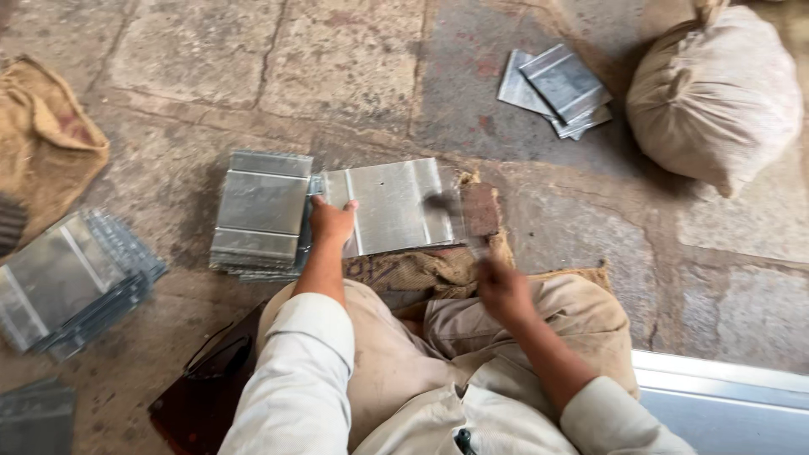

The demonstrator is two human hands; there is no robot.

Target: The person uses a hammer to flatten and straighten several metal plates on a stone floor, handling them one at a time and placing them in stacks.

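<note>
Two hands work: left hand point(331, 221) pinches the metal sheet point(394, 206) flat; blurred right hand point(503, 289) grips a tool, better struck squarely.

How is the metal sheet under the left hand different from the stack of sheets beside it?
The metal sheet lies single on burlap, pressed by the left hand; the stack holds many sheets, lies on the stone floor and is untouched. The single sheet looks brighter. Both are grey, ribbed and rectangular.
</note>
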